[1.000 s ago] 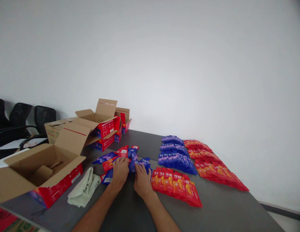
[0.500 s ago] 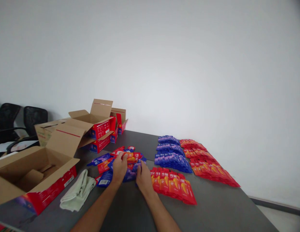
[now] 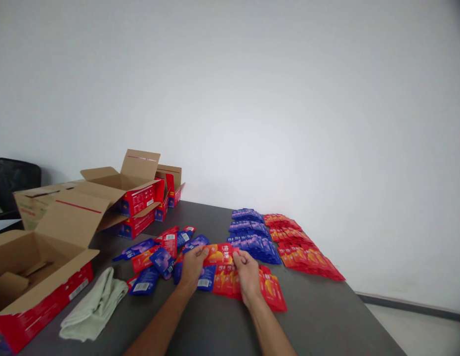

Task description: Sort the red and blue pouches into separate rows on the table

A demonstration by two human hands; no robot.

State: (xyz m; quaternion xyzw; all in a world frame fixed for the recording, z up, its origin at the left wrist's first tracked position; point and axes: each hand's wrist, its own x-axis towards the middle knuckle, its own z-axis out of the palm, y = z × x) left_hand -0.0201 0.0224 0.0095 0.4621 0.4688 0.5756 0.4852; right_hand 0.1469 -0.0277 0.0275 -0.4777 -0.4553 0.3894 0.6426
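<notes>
A red pouch with an orange print is stretched between my two hands. My left hand pinches its left end, and my right hand grips its right end. Beneath and to the right lies a row of overlapping red pouches, partly covered by my right hand. Left of my hands is a loose heap of mixed pouches, among them a blue pouch with a barcode and a red pouch.
Rows of blue pouches and red pouches lie at the table's back right. An open carton stands at left, with a pale folded cloth beside it. More open cartons are stacked behind.
Both hands have moved right from the heap toward the red row, carrying the red pouch. My right hand has come to hold its right end. The camera view has turned slightly right.
</notes>
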